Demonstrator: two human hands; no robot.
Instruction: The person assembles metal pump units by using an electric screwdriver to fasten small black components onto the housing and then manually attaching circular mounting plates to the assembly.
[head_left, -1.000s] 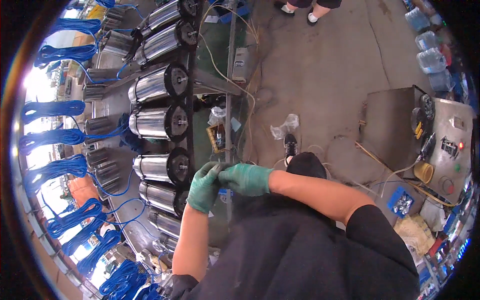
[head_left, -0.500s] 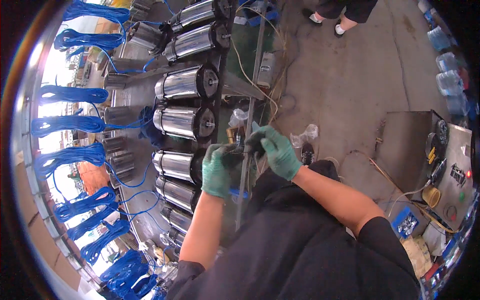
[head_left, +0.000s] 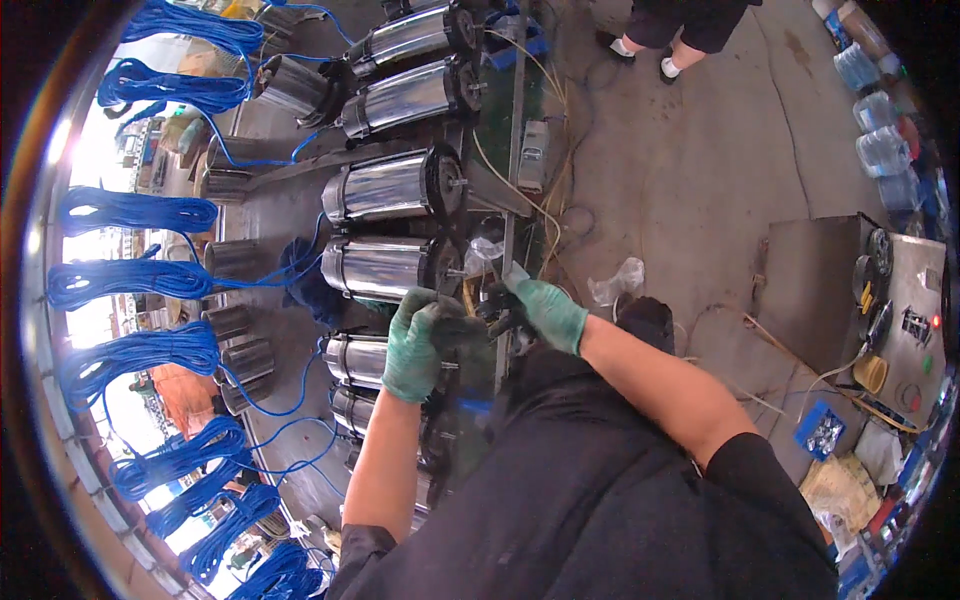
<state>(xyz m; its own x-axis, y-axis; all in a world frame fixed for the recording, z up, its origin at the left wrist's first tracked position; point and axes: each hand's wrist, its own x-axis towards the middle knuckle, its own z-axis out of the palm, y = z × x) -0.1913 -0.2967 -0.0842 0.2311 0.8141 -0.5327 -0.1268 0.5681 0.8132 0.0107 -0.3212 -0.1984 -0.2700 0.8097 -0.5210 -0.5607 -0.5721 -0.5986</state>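
My left hand [head_left: 418, 345], in a green glove with dark fingertips, is bent over the shaft ends of the motors, its fingers closed. Close to its fingertips is my right hand [head_left: 545, 312], gloved alike and with curled fingers. Whatever lies between the fingers is small, dark and blurred; I cannot make out what it is. Just beyond my left hand lies a shiny steel cylindrical motor [head_left: 375, 267] with a black end cap and a thin shaft facing right. Another steel motor [head_left: 357, 360] is partly hidden behind that hand.
More motors [head_left: 395, 187] line the bench, with coils of blue cable [head_left: 135, 285] at left. A metal bench rail [head_left: 516, 130] runs near my hands. At right stand a dark metal cabinet [head_left: 815, 295] and a blue bin of small parts [head_left: 820, 432]. Another person's legs [head_left: 680, 35] are at the top.
The view has shifted, so the motors appear a little lower and farther right. My hands stay close together; the left has moved slightly left against the motors, and the right has tilted its fingers lower.
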